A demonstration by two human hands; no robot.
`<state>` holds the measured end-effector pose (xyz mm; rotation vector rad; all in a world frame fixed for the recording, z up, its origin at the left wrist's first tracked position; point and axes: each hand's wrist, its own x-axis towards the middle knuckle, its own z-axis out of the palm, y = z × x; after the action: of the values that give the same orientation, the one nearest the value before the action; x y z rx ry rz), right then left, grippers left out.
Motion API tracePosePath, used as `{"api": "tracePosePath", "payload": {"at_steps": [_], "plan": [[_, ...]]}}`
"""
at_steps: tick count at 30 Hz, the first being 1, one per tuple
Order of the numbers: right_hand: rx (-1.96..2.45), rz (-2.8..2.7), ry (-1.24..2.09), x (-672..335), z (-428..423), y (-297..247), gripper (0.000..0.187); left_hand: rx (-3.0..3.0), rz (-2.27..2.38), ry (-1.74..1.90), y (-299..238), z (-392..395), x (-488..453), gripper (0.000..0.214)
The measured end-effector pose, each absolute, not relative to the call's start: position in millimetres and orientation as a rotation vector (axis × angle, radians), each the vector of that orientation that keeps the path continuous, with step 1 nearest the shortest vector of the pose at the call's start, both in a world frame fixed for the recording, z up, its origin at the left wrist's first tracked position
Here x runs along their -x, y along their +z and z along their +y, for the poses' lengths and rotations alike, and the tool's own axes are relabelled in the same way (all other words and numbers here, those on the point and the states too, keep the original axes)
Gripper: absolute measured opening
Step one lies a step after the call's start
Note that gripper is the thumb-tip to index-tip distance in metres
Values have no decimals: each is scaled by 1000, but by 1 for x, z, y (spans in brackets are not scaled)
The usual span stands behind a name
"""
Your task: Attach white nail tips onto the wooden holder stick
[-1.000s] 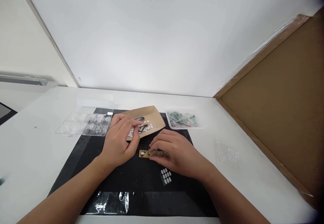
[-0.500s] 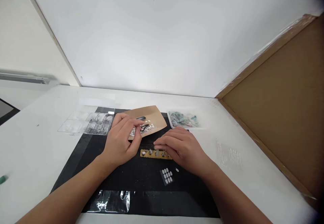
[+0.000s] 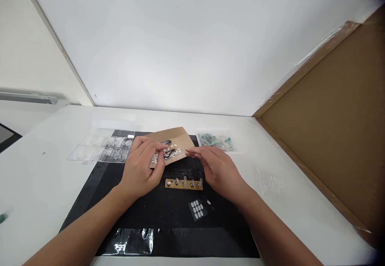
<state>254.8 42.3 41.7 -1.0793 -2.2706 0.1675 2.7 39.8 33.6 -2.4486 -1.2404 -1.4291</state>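
Note:
A small tan wooden strip (image 3: 183, 184) with several clear nail tips standing on it lies on the black mat (image 3: 120, 202). My left hand (image 3: 142, 169) rests curled just left of it, fingertips pinched on a tiny piece among the loose nail tips (image 3: 168, 153) on a brown paper envelope (image 3: 180, 139). My right hand (image 3: 218, 167) hovers above the strip's right end, fingers loosely spread, reaching toward the envelope and holding nothing. A small dark sheet of white oval stickers (image 3: 197, 209) lies in front of the strip.
A clear compartment box (image 3: 100, 145) sits at the mat's far left. A shallow clear tray of greenish pieces (image 3: 216, 141) stands at the back right. A brown cardboard panel (image 3: 331, 129) leans on the right. Clear plastic film (image 3: 135, 238) lies at the mat's near edge.
My right hand has lifted off the wooden strip and moved back toward the envelope, opening its fingers. The strip now shows fully. My left hand has barely moved.

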Motion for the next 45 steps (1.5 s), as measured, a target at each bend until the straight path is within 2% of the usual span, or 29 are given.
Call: {"api": "tracePosePath", "payload": {"at_steps": [6, 17, 45], "plan": [[885, -2457, 266, -256, 43, 47, 20, 2435, -1245, -1428, 33, 41, -2, 20], [899, -2589, 347, -242, 32, 42, 29, 2459, -1245, -1421, 34, 39, -2, 19], [924, -2565, 329, -235, 31, 35, 13, 2470, -1243, -1408, 35, 39, -2, 21]]}}
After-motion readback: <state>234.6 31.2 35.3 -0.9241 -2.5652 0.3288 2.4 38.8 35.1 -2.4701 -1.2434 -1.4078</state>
